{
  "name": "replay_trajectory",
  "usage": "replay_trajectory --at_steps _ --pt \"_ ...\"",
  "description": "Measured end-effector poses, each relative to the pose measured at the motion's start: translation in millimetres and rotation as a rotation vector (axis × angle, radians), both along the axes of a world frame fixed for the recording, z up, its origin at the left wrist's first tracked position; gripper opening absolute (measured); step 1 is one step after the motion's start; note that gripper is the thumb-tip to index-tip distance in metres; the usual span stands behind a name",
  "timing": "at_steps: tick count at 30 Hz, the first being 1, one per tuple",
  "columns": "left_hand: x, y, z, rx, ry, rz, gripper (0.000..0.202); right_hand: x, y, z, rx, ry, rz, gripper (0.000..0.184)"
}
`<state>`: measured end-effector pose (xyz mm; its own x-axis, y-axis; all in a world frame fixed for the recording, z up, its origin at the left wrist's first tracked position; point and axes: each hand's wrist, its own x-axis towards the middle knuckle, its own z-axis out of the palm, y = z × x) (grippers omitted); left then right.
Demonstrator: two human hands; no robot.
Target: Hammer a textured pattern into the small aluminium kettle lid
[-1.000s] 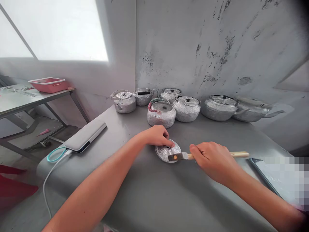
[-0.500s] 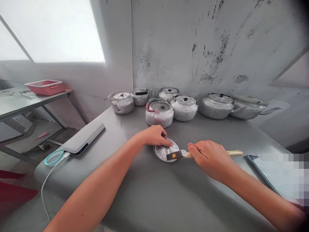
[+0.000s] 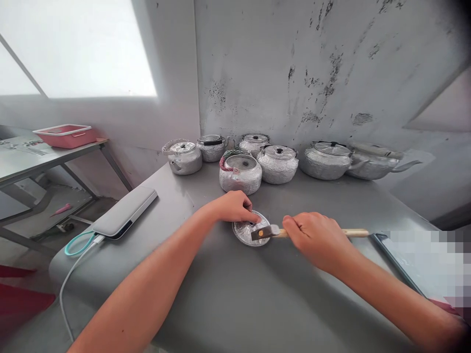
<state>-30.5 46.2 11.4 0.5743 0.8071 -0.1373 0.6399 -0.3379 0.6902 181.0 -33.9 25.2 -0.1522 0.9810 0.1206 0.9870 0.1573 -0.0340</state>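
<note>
On the grey table lies a round, dented metal kettle lid (image 3: 243,237). My left hand (image 3: 237,206) grips it at the far side, thumb and fingers closed near its middle; the fingertips are partly hidden. A hammer (image 3: 270,232) with a dark metal head and a pale wooden handle is in my right hand (image 3: 312,238), the fingers wrapped round the handle. The hammer head is over the right part of the lid; whether it touches cannot be made out. Just behind the lid stands a lidless metal kettle (image 3: 241,179) with a red and green wrapped handle.
Several more dented kettles, among them a lidded one (image 3: 278,164), line the back by the wall. A power bank (image 3: 125,215) with a cable lies at left, a phone (image 3: 397,264) at right. A side table (image 3: 22,162) bears a pink basket (image 3: 68,139).
The view has shifted slightly, so most things sit a little further left. The hammer head has tilted a little over the lid. Both hands keep their grips.
</note>
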Motion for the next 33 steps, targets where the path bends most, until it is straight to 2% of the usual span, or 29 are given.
replay_trajectory --at_steps 7,15,24,26,28,33 --pt "0 1 -2.2 0.005 -0.008 -0.007 0.045 -6 -2 2.0 -0.057 0.006 -0.001 0.048" --pt "1 -1 1.6 -0.023 -0.016 0.008 0.039 2 -4 13.7 0.032 0.041 -0.059 0.055" --pt "0 -1 0.9 -0.037 -0.019 0.0 0.044 7 4 -6.2 -0.051 -0.009 -0.044 0.052" --pt "0 -1 0.9 -0.039 -0.023 0.001 0.045 6 5 -8.7 -0.078 -0.03 -0.043 0.047" --pt "0 -1 0.8 -0.038 -0.028 0.001 0.046 5 6 -8.7 -0.089 -0.043 -0.038 0.041" --pt "-1 0 0.2 -0.032 -0.022 -0.001 0.045 1 2 -2.3 -0.041 -0.022 -0.003 0.054"
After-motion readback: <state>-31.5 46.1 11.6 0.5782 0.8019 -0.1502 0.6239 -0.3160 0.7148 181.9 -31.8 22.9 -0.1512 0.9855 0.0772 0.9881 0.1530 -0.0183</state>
